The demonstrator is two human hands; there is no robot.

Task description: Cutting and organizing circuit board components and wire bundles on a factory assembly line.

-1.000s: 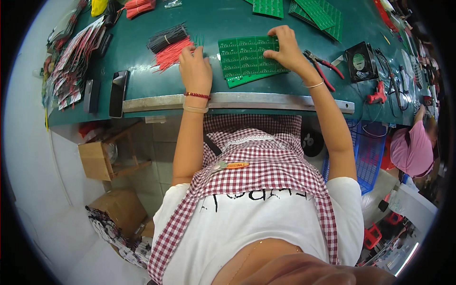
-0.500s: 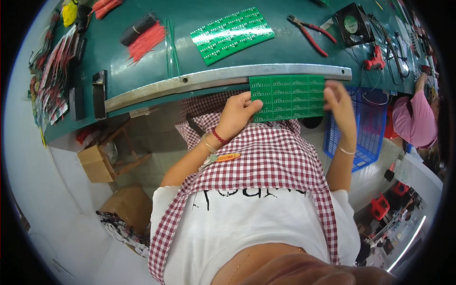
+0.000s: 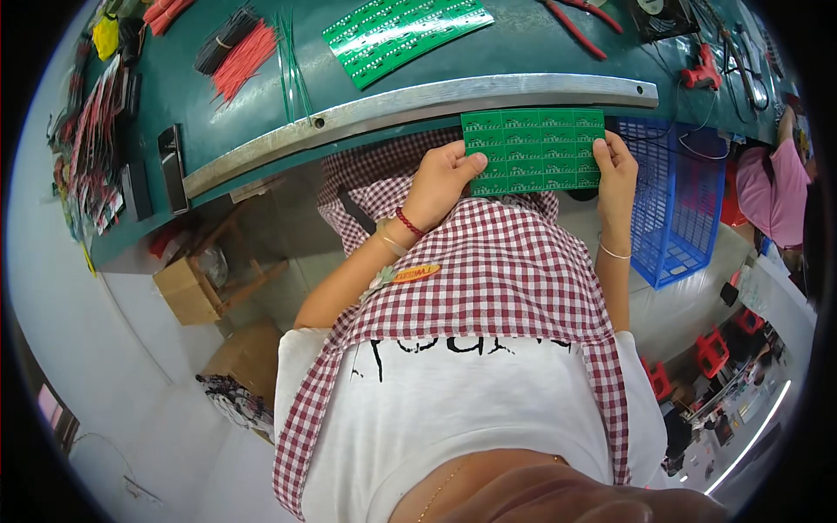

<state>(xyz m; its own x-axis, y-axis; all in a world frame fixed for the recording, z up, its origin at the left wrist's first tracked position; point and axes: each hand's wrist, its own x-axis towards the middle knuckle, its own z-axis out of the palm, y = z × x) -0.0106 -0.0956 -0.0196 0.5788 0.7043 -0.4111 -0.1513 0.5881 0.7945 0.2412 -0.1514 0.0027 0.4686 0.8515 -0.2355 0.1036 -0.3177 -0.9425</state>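
Note:
Between my hands is a green circuit board panel (image 3: pixel 534 150), marked off into a grid of small boards. My left hand (image 3: pixel 446 174) grips its left edge, thumb on top and fingers underneath. On the opposite edge, my right hand (image 3: pixel 615 161) pinches the panel with the thumb on the face. The panel sits at the bench's near edge, in front of the metal bar (image 3: pixel 418 103), above my checked apron. Farther back on the bench lies another green circuit board panel (image 3: pixel 405 35), shiny with reflected light.
Red-handled pliers (image 3: pixel 575 30), bundled red wires (image 3: pixel 246 65), black wires (image 3: pixel 225 39) and green wires (image 3: pixel 292 74) lie on the green bench (image 3: pixel 200 109). A red tool (image 3: pixel 702 70) with cables is at right. Below stands a blue plastic basket (image 3: pixel 671 209); a person in pink (image 3: pixel 767 196) is beyond.
My right hand has closed on the panel's right edge, where it was blurred and loose before. The panel now lies more level, and the whole view has shifted slightly.

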